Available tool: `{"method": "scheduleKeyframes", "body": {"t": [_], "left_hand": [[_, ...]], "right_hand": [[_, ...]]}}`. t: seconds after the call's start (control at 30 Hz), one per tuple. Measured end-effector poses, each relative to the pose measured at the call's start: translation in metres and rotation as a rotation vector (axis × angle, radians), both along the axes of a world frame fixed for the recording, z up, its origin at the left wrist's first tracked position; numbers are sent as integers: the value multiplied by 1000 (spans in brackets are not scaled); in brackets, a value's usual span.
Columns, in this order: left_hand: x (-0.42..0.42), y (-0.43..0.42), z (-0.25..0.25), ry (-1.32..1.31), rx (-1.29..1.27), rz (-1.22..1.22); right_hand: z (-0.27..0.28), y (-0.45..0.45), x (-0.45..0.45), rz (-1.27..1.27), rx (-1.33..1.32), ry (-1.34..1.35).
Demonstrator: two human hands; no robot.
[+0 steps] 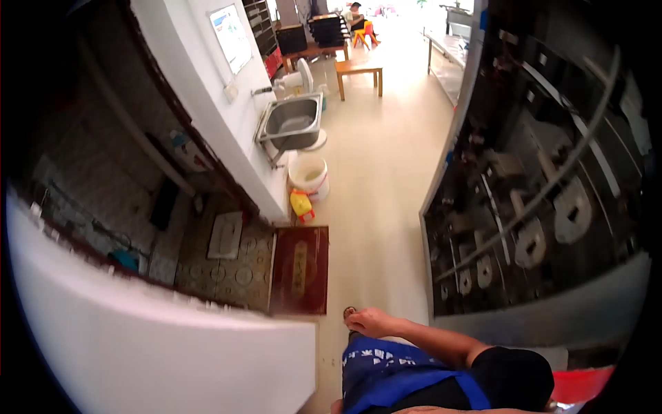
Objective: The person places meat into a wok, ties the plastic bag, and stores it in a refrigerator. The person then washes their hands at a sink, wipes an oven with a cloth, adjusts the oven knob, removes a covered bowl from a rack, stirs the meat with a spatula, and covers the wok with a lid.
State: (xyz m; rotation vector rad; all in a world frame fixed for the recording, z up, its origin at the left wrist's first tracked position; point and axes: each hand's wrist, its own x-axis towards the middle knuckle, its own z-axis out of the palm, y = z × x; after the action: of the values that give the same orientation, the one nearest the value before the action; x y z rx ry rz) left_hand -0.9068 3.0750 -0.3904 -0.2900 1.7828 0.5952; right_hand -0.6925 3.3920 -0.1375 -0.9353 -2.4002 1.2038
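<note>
My right hand reaches across the front of my blue apron, its fingers curled inward. At the fingertips is a small dark patterned thing; I cannot make out whether the hand holds it or it lies behind, like the tip of a shoe. White lettering runs over the apron. Only a sliver of skin shows at the bottom edge, and I cannot tell whether it belongs to my left hand.
Left of the pale walkway are a doormat, a white bucket, a yellow container and a steel sink. A rack with dark fittings lines the right. Ahead stand a wooden stool and a seated person.
</note>
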Motion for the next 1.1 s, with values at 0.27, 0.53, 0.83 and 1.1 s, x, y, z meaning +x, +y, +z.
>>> {"method": "scheduleKeyframes", "body": {"t": [0.27, 0.53, 0.83, 1.1], "left_hand": [[-80, 348, -15, 29, 240, -203], [-52, 733, 46, 157, 393, -604], [28, 909, 53, 138, 99, -330], [106, 1056, 12, 165, 17, -852]], "right_hand": [[-2, 205, 100, -612, -4, -183], [-15, 407, 202, -1139, 97, -66], [-7, 737, 275, -1221, -132, 151], [-6, 1049, 292, -1107, -48, 162]]}}
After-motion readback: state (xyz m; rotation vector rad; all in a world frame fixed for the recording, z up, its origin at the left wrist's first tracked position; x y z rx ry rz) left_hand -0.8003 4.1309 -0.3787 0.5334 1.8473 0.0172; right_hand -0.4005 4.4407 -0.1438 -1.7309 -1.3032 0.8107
